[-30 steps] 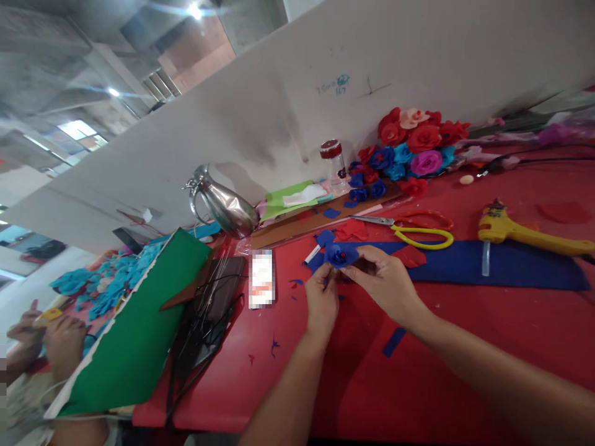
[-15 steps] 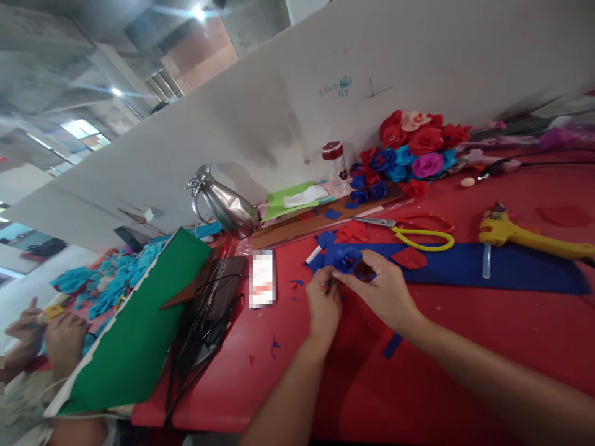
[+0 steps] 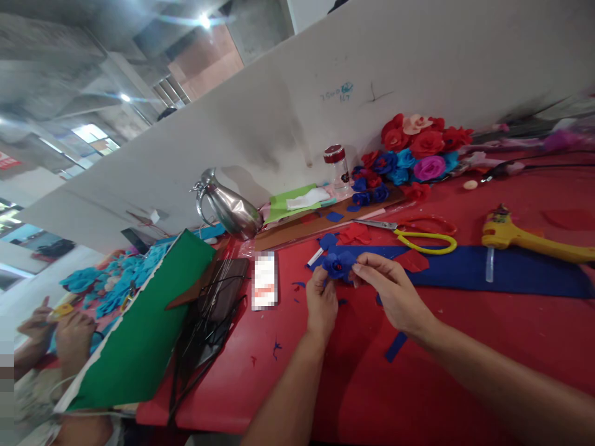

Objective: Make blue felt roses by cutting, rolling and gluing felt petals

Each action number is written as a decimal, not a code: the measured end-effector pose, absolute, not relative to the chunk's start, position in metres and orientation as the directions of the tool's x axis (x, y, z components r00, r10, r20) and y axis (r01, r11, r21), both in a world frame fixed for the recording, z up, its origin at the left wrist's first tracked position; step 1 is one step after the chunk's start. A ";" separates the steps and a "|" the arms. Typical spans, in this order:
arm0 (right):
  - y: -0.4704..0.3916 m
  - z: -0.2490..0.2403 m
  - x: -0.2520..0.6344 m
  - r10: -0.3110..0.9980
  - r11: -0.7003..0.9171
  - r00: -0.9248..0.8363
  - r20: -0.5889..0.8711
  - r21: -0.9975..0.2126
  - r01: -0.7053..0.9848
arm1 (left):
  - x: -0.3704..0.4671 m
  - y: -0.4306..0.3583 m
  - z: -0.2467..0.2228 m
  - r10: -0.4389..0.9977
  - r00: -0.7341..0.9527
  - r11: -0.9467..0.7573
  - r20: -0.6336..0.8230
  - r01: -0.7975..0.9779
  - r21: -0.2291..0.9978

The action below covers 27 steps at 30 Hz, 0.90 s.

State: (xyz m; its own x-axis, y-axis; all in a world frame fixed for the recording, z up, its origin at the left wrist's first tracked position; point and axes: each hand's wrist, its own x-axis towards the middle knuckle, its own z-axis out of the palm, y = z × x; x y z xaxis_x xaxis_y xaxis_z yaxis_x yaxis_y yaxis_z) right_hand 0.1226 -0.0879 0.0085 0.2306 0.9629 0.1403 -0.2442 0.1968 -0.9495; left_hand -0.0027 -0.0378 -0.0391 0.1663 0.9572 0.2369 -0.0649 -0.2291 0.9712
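Observation:
A blue artificial flower [image 3: 338, 265] with a small red centre is held above the red table [image 3: 288, 384]. My left hand [image 3: 322, 300] grips it from below on its left side, fingers closed. On the flower's right, my right hand [image 3: 397, 288] pinches a petal edge between thumb and fingertips. Beneath and behind my right hand lies a long strip of blue sheet [image 3: 465, 272], with a red cut piece [image 3: 413, 261] on it. Scissors [image 3: 425, 241] with yellow and red handles rest just beyond. A yellow glue gun [image 3: 515, 234] stands farther right.
A phone [image 3: 264, 280] lies left of my hands. Behind are a steel jug [image 3: 230, 207], a lidded glass jar [image 3: 336, 170] and a heap of finished flowers [image 3: 425, 142]. A green board [image 3: 144, 334] leans at left; past it, another person's hands [image 3: 69, 328] work beside blue petals.
The flower has turned so its face shows more. My right hand has shifted from over the flower to its right edge, while my left hand keeps hold. The view has moved slightly.

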 end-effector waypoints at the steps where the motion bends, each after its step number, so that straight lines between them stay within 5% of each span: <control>1: -0.088 0.009 0.123 0.962 0.204 0.234 0.144 -0.944 -0.258 | -0.003 -0.038 -0.038 0.957 0.170 -0.225 0.237 -0.084 0.971; 15: -0.087 0.013 0.124 0.951 0.283 0.169 0.260 -0.950 -0.130 | 0.001 -0.044 -0.035 0.952 0.221 -0.202 0.214 -0.077 0.976; 22: -0.085 0.016 0.124 0.980 0.129 0.189 0.062 -0.922 -0.366 | 0.003 -0.045 -0.031 0.933 0.300 -0.194 0.198 -0.042 0.980; 27: -0.082 0.020 0.139 0.907 0.225 0.421 0.036 -0.884 -0.409 | 0.005 -0.046 -0.029 0.956 0.252 -0.148 0.154 -0.042 0.988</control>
State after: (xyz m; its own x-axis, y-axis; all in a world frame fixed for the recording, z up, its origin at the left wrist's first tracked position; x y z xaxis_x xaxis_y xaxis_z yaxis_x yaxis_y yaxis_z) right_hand 0.1391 -0.0816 0.0200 0.4206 0.9065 0.0364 -0.4094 0.2255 -0.8841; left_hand 0.0046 -0.0460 -0.0287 0.2515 0.9555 0.1539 -0.0416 -0.1482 0.9881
